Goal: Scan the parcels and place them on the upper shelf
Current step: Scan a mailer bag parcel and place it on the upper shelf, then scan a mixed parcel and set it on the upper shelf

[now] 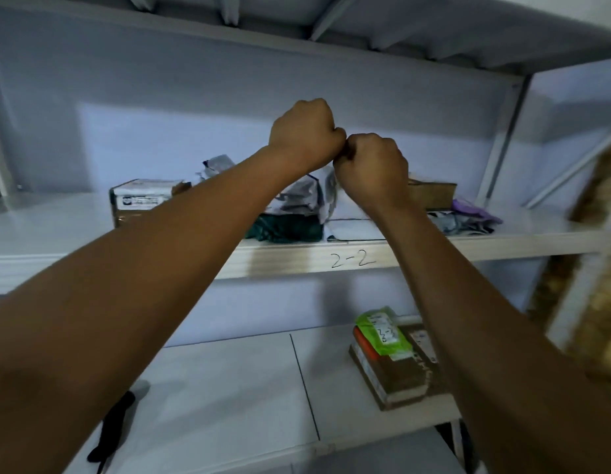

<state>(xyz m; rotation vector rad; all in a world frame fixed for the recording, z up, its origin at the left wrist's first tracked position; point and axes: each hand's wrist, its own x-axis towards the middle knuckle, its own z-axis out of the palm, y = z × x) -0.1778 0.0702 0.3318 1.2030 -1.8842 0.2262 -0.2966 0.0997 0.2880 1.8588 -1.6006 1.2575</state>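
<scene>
My left hand (305, 133) and my right hand (372, 165) are both curled into fists, knuckle to knuckle, above the upper shelf (290, 258) marked "2-2". A crumpled grey-white bag parcel (304, 196) stands on that shelf, and its top edge runs up to the fists, which appear to pinch it; the fingers themselves are hidden. On the same shelf lie a labelled cardboard box (139, 200) at the left, a dark green parcel (287, 229), a flat white parcel (357, 229) and a brown box (434, 195) behind my right hand.
Purple and grey bags (468, 217) lie at the shelf's right end. On the lower shelf (228, 388) sit a brown box (396, 371) topped by a green labelled packet (382, 331), and a black scanner-like object (112, 425) at the front left. A shelf upright (502, 138) stands at the right.
</scene>
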